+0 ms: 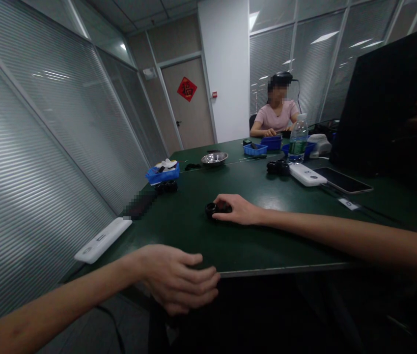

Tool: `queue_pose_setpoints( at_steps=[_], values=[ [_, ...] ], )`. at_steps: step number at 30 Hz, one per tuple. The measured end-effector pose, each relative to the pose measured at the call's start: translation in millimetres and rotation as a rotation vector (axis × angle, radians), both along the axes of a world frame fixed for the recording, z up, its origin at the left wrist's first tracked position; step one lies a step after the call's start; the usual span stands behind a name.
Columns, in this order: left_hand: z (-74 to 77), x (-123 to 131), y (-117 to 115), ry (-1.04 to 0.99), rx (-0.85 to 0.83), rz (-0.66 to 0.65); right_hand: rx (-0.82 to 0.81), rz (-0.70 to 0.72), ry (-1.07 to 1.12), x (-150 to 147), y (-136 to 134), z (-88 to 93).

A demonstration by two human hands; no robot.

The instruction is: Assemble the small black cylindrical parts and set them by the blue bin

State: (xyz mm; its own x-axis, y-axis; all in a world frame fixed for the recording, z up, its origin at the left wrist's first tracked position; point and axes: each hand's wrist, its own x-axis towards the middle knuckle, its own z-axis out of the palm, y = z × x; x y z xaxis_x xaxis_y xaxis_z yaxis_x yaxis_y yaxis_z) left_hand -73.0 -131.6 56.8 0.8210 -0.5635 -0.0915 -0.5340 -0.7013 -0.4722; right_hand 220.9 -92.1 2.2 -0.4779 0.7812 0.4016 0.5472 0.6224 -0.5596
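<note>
My right hand point(236, 208) reaches out over the dark green table point(274, 231) and its fingers close round a small black round part point(212, 210) that rests on the tabletop. My left hand point(177, 278) hovers at the table's near edge, just below and in front of it, with fingers loosely curled and nothing visible in them. The two hands are about a forearm's length apart.
A white power strip point(102, 239) lies at the near left corner. Further back sit a blue tray point(162, 173), black parts point(167, 186), a metal bowl point(214, 158), a water bottle point(298, 138), a white device point(307, 174) and a phone point(342, 180). A person point(276, 115) sits at the far end.
</note>
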Motion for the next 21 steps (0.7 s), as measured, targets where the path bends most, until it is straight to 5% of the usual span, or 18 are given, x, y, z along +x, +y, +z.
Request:
queue_pose_setpoints(
  at_steps=[4,7,10,14,21],
  values=[
    [9.7,-3,41,-0.266,-0.249,0.471,0.040,-0.006,-0.045,0,3,-5.2],
    [-3.0,14,68,-0.515,-0.595,0.860,0.103,-0.053,-0.152,-1,7,-11.2],
    [-23.7,39,85,-0.406,-0.921,1.083,0.146,-0.122,-0.248,-1,9,-15.4],
    [-40.9,54,100,-0.364,-1.062,1.207,0.142,-0.149,-0.290,-2,10,-16.1],
    [-47.3,38,126,-0.428,-1.031,1.275,0.103,-0.146,-0.284,-2,13,-17.7]
  ],
)
